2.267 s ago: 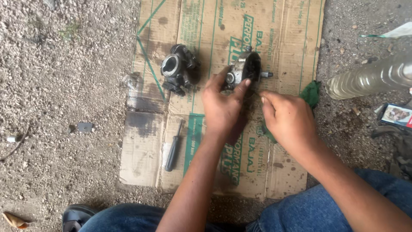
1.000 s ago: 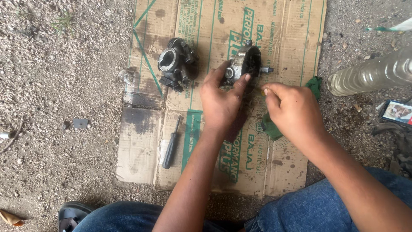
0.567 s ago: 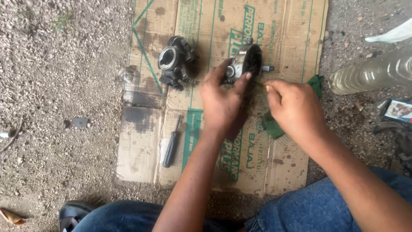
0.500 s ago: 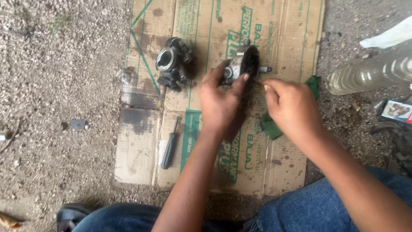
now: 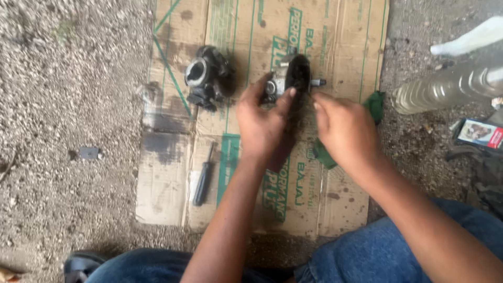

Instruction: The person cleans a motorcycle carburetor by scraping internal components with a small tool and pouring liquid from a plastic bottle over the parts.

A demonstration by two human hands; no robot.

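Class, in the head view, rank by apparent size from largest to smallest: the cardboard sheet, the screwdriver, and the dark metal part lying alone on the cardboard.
1. Cardboard sheet
2. Screwdriver
3. Dark metal part; bulkier than the screwdriver but shorter, so these two are close.

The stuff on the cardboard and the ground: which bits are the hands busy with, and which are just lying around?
In use:
left hand gripping the metal part
right hand at the same part

Lying about:
second part
screwdriver
green rag
bottle
small box
cardboard
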